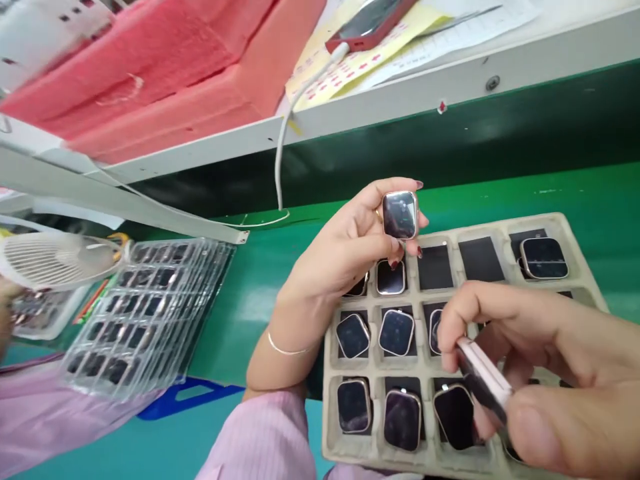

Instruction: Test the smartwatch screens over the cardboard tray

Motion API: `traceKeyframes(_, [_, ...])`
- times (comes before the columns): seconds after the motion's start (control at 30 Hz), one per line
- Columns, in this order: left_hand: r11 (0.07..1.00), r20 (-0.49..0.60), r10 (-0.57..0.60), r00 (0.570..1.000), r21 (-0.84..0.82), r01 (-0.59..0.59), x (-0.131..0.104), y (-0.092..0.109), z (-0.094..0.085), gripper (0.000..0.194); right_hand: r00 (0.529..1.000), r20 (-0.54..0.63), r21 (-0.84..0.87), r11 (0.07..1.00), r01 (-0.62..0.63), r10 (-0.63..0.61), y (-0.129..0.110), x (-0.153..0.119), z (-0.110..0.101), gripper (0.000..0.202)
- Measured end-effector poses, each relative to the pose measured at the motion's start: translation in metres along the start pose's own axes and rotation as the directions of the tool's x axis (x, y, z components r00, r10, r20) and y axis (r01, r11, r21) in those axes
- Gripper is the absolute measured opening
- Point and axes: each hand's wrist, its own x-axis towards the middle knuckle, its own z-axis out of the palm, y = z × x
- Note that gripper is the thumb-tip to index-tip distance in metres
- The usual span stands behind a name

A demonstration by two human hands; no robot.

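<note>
My left hand (357, 237) holds up a square watch case (400, 215) between fingers and thumb, its glossy dark face toward me, above the back of a beige tray (327, 400). Over the tray's right part, my right hand (545, 360) grips a second watch case (485, 377) by its edges, tilted so its pale pink side shows. Several dark-faced watch cases lie in the tray's compartments, such as one (397, 332) in the middle row. Two back-row compartments show only black pads (481, 260). My right hand hides part of the tray.
Stacked clear trays (145, 313) of small dark items stand at left, beside a white fan (55, 260) and another person's pink sleeve (35, 420). A shelf (565, 63) overhead bears red foam (165, 73), papers and a cabled phone (367, 23). The cable (281, 153) hangs down.
</note>
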Motion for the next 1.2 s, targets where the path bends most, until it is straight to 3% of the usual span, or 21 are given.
traceKeyframes(0.1, [0.999,0.039,-0.05,0.998,0.004,0.05,0.004,-0.005,0.004,0.06,0.962,0.042,0.246,0.93,-0.273,0.271,0.004,0.005,-0.006,0.053])
traceKeyframes(0.23, [0.998,0.028,-0.058,0.998,-0.027,0.059,-0.001,-0.005,0.007,0.06,0.923,0.091,0.373,0.847,-0.38,0.374,0.004,0.009,-0.014,0.048])
traceKeyframes(0.5, [0.999,0.055,-0.025,0.998,-0.026,0.026,0.002,-0.008,0.003,0.05,0.96,0.041,0.412,0.87,-0.27,0.278,-0.007,0.005,-0.009,0.051])
traceKeyframes(0.63, [0.999,0.041,0.026,0.999,-0.019,-0.026,0.002,-0.01,0.005,0.046,0.964,-0.174,0.274,0.951,-0.147,0.199,-0.016,0.011,-0.028,0.043])
traceKeyframes(0.7, [0.999,0.035,0.045,0.998,0.02,-0.046,0.001,-0.009,0.007,0.039,0.941,-0.308,0.14,0.985,-0.101,0.14,-0.017,0.018,-0.039,0.041])
traceKeyframes(0.8, [0.995,0.039,0.067,0.997,0.069,-0.07,-0.001,-0.005,0.009,0.034,0.908,-0.411,-0.011,0.995,-0.094,0.081,-0.014,0.028,-0.05,0.038])
traceKeyframes(0.97, [0.993,0.087,0.092,0.992,0.067,-0.098,-0.003,-0.003,0.01,0.043,0.923,-0.385,-0.083,0.996,-0.043,0.008,-0.008,0.033,-0.054,0.041])
traceKeyframes(1.13, [0.994,0.12,0.094,0.988,0.037,-0.099,0.001,-0.008,0.011,0.031,0.901,-0.435,-0.151,0.987,-0.06,-0.012,-0.002,0.036,-0.055,0.025])
traceKeyframes(1.2, [0.995,0.132,0.096,0.987,0.018,-0.099,0.002,-0.007,0.01,0.031,0.898,-0.44,-0.146,0.987,-0.065,-0.005,-0.003,0.036,-0.054,0.028])
